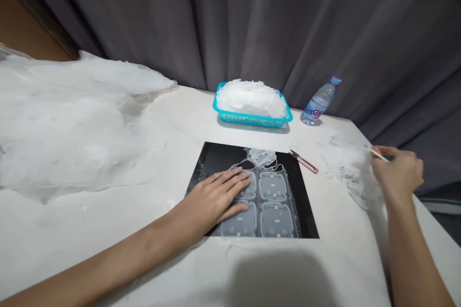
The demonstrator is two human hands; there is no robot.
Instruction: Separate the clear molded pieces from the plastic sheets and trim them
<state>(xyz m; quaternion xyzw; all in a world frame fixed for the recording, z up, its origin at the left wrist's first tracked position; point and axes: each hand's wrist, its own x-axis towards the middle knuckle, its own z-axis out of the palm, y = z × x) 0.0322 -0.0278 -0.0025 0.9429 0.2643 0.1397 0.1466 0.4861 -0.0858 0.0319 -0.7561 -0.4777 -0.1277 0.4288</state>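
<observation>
My left hand lies flat with fingers spread on a translucent moulded sheet. The sheet has several rounded-square pieces in it, joined by thin strips, and rests on a black mat. Part of the sheet is covered by my palm. At the right, my right hand is closed around a thin white stick, whose exact kind I cannot make out. It is over the edge of a loose heap of clear scraps. Pink-handled thread snips lie at the mat's upper right corner.
Behind the mat stands a turquoise basket heaped with white translucent pieces. A water bottle with a blue cap is to its right. A large pile of translucent sheets covers the left of the white table. Grey curtains hang behind.
</observation>
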